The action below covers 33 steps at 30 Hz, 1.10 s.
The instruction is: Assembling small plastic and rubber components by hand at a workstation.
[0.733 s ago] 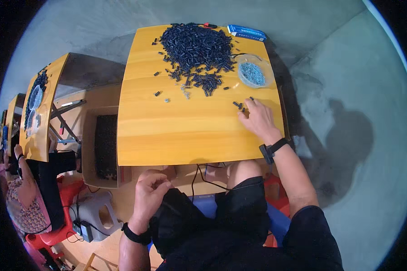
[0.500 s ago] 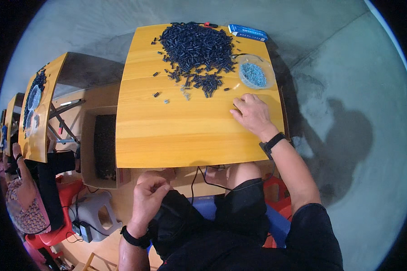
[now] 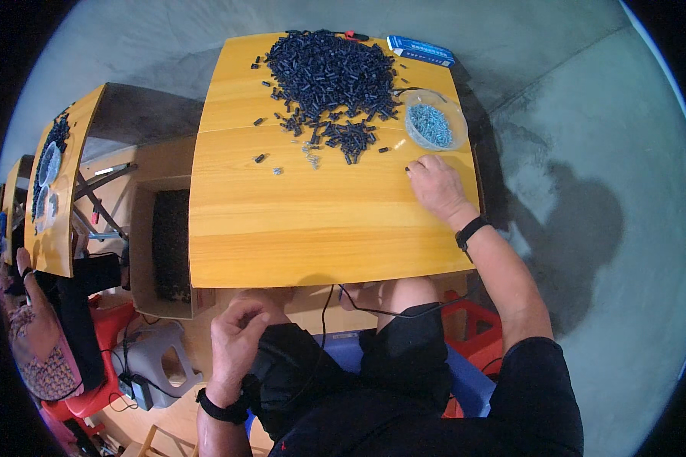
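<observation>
- The right hand (image 3: pixel 438 186) is on the right part of the yellow table (image 3: pixel 320 236), fingers bent, just on the near side of the clear bowl (image 3: pixel 456 128)
- A small black piece (image 3: pixel 408 169) shows at its fingertips; I cannot tell whether they grip it or only touch it
- The left hand (image 3: pixel 238 339) is off the table's near edge, above the left thigh, fingers curled toward the thumb; I cannot tell whether anything is held inside
- The pile of black pieces (image 3: pixel 328 76), short and tube-like, lies on the far middle of the table, with strays around its near and left sides
- Small bluish shiny pieces (image 3: pixel 429 124) lie in the bowl, to the right of the pile
- A few silvery bits (image 3: pixel 311 158) lie just on the near side of the pile
- A blue and white box (image 3: pixel 421 50) lies at the far right, near a red and black object (image 3: pixel 354 36)
</observation>
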Available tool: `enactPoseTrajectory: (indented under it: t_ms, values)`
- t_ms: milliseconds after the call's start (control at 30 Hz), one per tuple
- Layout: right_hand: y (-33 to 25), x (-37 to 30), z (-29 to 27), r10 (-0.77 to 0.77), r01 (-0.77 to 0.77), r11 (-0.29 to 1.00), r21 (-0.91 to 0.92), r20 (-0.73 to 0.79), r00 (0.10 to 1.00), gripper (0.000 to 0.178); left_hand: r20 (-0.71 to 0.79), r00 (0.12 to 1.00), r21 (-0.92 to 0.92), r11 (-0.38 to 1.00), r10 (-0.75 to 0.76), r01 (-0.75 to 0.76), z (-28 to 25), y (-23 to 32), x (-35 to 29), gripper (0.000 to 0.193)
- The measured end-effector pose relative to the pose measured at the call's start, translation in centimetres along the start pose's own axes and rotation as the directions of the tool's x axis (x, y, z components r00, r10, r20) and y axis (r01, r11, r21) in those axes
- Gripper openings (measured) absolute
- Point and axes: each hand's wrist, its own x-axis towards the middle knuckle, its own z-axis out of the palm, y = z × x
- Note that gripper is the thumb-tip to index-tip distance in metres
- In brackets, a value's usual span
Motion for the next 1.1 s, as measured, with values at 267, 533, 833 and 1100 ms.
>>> enactPoseTrajectory:
  t_ms: [267,533,833,1100]
  values:
    - [0.6,-0.2,-0.1,0.094,-0.093,0.994,0.054,-0.006,0.996,0.011,0.005,0.999,-0.027,0.999,-0.046,0.046,-0.2,-0.1,0.1,0.012]
    - [0.9,-0.6,-0.5,0.184,-0.182,0.982,0.047,-0.047,0.982,0.015,-0.003,0.999,-0.047,0.998,-0.048,0.048,-0.2,-0.3,0.2,0.013]
    - [0.7,-4.5,-5.4,0.524,-0.416,0.796,0.441,-0.156,0.837,0.011,-0.019,0.995,-0.063,0.993,-0.099,0.097,-0.7,-0.7,0.1,0.014]
    - [4.2,-2.3,-13.6,0.709,-0.609,0.614,0.503,-0.011,0.705,0.019,-0.007,0.998,-0.003,0.998,-0.066,0.066,-1.0,-1.6,0.7,0.017]
